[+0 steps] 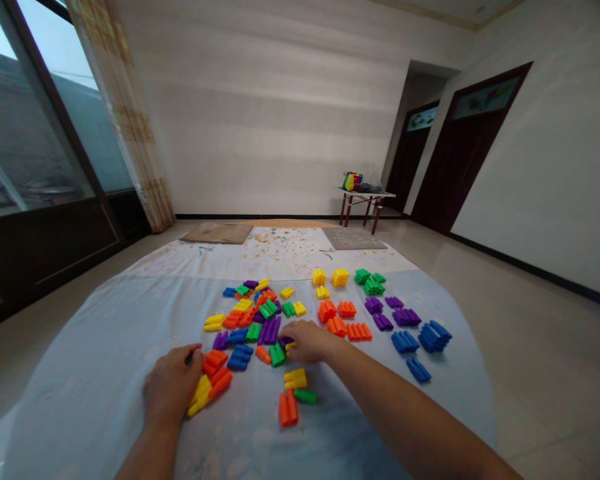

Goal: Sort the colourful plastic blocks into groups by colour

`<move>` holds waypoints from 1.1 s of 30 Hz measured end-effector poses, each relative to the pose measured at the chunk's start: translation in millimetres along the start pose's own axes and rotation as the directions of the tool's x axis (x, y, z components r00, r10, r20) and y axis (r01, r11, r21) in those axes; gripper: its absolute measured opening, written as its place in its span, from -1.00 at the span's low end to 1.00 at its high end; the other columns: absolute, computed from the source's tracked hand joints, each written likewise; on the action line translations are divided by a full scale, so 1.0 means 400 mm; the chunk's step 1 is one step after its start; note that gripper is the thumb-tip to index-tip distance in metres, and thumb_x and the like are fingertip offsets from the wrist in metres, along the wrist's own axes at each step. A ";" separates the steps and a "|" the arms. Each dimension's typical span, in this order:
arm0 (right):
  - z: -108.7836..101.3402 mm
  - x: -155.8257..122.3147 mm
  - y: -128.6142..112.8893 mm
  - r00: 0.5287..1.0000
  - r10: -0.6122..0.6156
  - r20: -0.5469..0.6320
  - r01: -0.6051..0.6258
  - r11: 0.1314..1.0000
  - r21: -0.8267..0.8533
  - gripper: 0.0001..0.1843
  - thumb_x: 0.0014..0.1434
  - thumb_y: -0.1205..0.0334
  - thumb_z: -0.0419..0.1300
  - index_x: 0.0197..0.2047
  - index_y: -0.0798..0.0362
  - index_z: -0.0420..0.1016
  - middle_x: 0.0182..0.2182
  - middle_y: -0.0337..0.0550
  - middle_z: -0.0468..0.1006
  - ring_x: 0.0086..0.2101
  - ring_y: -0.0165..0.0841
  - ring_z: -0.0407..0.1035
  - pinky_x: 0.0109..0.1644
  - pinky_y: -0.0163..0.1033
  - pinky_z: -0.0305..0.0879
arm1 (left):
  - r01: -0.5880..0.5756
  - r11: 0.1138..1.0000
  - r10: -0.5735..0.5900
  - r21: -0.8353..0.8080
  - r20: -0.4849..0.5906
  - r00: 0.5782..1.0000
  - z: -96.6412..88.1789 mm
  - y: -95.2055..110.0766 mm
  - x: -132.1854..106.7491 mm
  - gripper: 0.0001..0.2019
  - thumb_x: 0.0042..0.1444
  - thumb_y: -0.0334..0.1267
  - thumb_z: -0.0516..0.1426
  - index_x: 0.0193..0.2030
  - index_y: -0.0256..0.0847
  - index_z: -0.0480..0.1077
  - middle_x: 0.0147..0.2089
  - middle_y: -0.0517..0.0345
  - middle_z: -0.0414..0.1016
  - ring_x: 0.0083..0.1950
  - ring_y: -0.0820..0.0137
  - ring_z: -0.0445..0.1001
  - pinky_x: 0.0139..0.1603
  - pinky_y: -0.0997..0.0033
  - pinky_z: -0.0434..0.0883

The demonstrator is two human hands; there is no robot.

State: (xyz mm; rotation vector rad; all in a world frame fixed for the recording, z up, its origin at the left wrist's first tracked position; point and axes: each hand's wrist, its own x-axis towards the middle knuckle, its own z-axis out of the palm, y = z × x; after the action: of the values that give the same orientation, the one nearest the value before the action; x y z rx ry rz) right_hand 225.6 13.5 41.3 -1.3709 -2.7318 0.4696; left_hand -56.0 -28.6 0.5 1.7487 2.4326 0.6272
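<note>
My left hand (173, 385) rests on the cloth at the left of a mixed pile, its fingers loosely bent and apart beside an orange block (215, 361) and a yellow block (200, 395). My right hand (304, 340) reaches into the near right side of the pile, fingertips closed on a small yellow block (291, 348) that they partly cover. Next to those fingertips lie a green block (277, 355) and a purple block (270, 330). The blocks are ribbed plastic tubes joined side by side. Closer to me are another yellow block (295, 379), an orange pair (289, 408) and a green piece (306, 397).
To the right stand groups sorted by colour: yellow (340, 277), green (373, 285), orange (337, 325), purple (406, 317) and blue (434, 337). A pale cloth (105, 360) covers the round table. Two mats (354, 238) lie at its far edge, and a small side table (367, 195) stands beyond.
</note>
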 end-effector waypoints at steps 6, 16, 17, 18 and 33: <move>-0.012 0.002 -0.010 0.994 0.002 -0.111 0.012 0.992 0.125 -0.63 0.07 0.22 0.14 -0.02 -0.02 0.49 -0.05 -0.11 0.54 -0.03 -0.22 0.38 0.03 -0.16 0.24 | -0.052 0.997 0.055 0.063 -0.045 0.997 -0.004 0.026 -0.010 -0.54 0.14 -0.10 -0.17 -0.07 -0.19 0.46 0.00 -0.05 0.47 0.04 0.10 0.37 0.04 0.06 0.25; 0.049 0.034 -0.051 0.984 -0.120 -0.134 0.134 0.986 0.098 -0.60 0.14 0.18 0.11 0.05 0.08 0.44 0.09 0.05 0.40 0.10 -0.17 0.25 0.16 -0.10 0.14 | -0.135 0.986 0.139 -0.097 0.031 0.990 0.001 0.057 -0.031 -0.60 0.14 -0.11 -0.12 -0.11 -0.21 0.44 -0.12 0.00 0.48 -0.06 0.27 0.42 -0.08 0.33 0.32; 0.048 0.027 -0.052 0.979 -0.156 -0.128 0.169 0.981 0.093 -0.62 0.13 0.20 0.12 0.02 0.07 0.46 0.06 0.02 0.43 0.08 -0.20 0.27 0.14 -0.14 0.15 | -0.134 0.985 0.138 -0.106 0.030 0.990 0.002 0.056 -0.032 -0.61 0.14 -0.11 -0.12 -0.12 -0.21 0.44 -0.12 0.00 0.48 -0.07 0.27 0.43 -0.09 0.34 0.31; 0.046 0.019 -0.052 0.975 -0.191 -0.118 0.202 0.975 0.091 -0.64 0.12 0.22 0.12 -0.01 0.06 0.48 0.03 -0.01 0.45 0.06 -0.22 0.29 0.12 -0.17 0.17 | -0.137 0.984 0.141 -0.116 0.029 0.990 0.003 0.056 -0.032 -0.61 0.13 -0.11 -0.11 -0.12 -0.21 0.44 -0.13 0.00 0.48 -0.07 0.28 0.43 -0.09 0.34 0.31; 0.088 -0.092 -0.023 0.930 -0.004 -0.366 0.117 0.951 0.287 -0.67 0.12 0.31 0.11 -0.03 0.03 0.49 -0.04 -0.05 0.51 0.01 -0.27 0.32 0.12 -0.19 0.16 | -0.106 0.965 0.127 -0.240 0.074 0.989 0.015 0.072 -0.043 -0.58 0.14 -0.05 -0.11 -0.07 -0.17 0.44 -0.10 0.06 0.53 -0.11 0.33 0.47 -0.10 0.41 0.32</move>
State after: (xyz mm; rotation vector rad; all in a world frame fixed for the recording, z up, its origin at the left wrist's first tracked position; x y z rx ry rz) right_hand 234.3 -29.3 13.7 -1.1556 -2.2844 0.5445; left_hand -22.5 -35.0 2.8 1.7892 2.1104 0.7953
